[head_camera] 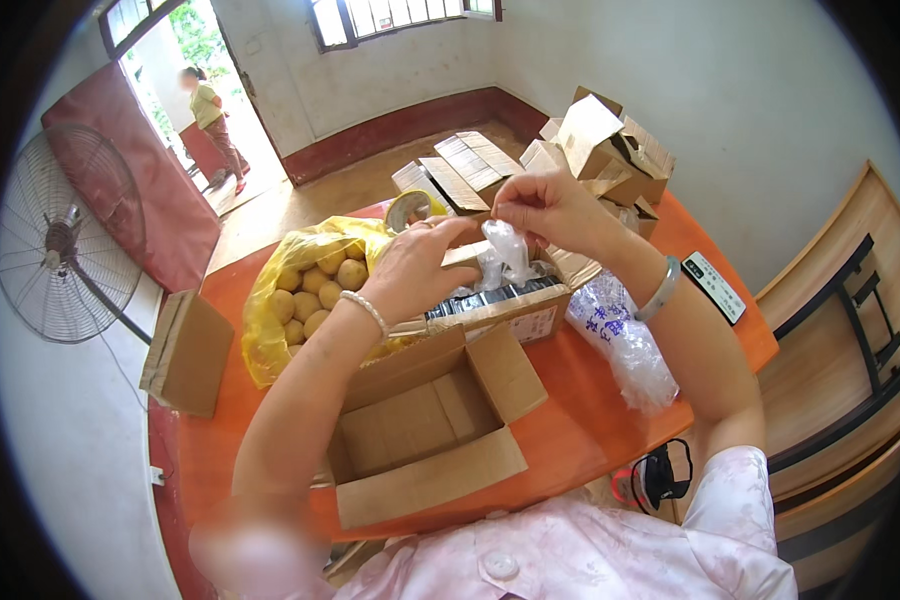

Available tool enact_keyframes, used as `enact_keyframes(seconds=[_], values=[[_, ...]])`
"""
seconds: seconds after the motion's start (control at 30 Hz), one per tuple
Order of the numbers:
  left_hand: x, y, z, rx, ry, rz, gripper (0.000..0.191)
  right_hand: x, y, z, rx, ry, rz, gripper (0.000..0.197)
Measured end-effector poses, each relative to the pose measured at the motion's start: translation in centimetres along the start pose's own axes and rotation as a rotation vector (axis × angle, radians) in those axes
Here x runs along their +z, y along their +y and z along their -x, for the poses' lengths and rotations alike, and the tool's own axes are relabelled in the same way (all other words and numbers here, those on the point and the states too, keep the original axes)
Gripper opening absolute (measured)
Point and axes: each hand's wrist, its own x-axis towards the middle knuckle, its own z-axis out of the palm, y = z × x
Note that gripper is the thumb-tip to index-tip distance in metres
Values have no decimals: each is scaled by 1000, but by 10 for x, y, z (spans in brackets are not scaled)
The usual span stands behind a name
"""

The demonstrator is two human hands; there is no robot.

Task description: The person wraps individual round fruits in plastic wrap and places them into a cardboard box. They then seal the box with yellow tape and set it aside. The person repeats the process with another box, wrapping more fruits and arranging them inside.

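My right hand point(559, 210) pinches the top of a clear plastic bag point(507, 244) above a cardboard box point(547, 319) that holds dark packets and more clear plastic. My left hand point(420, 262) is raised just left of the bag, its fingers apart and apparently holding nothing. A roll of tape point(412, 210) stands behind it. To the left, a yellow plastic bag point(259, 341) holds several round yellow-brown fruits point(315, 282). Nearest to me is an open cardboard box point(420, 420) with its flaps spread and nothing seen inside.
Crumpled clear plastic bags point(622, 345) and a printed white card point(714, 286) lie on the right of the orange table point(585, 420). More open cartons point(615, 150) stand at the back. A small closed carton point(187, 352) is at the left edge, near a fan point(64, 240). A person point(208, 112) is outside the doorway.
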Motion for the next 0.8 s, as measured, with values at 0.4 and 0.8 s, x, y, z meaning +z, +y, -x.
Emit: enact_keyframes(seconds=[0.4,0.8], values=[[11,-18,-15,-429,6,752,25,5,1,0,50,-26,-144,62],[-33,-39,13,-459,419,1370,17,43,73,-14,67,-492,765,21]])
